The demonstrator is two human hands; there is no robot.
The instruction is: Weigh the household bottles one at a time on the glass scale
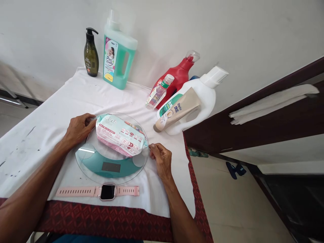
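Observation:
A soft mint-and-pink plastic pack (120, 135), printed with rows of small icons and size letters, lies tilted across a round glass scale (88, 163). The scale has a teal band and a dark, blank display. At the pack's left end, my left hand (79, 127) has its thumb and fingers closed on the corner. My right hand (162, 159) pinches the crimped right end between thumb and finger. Just in front of the scale, a smartwatch (107, 192) with a pink strap is laid out flat, its screen black.
Along the wall stand a dark pump bottle (91, 55) and a green Pao dudu jug (118, 57). To their right are a red bottle (181, 72), a small clear bottle (158, 94), a white jug (209, 92) and a beige Rejoice tube (179, 108). Blue slippers (235, 169) lie on the floor.

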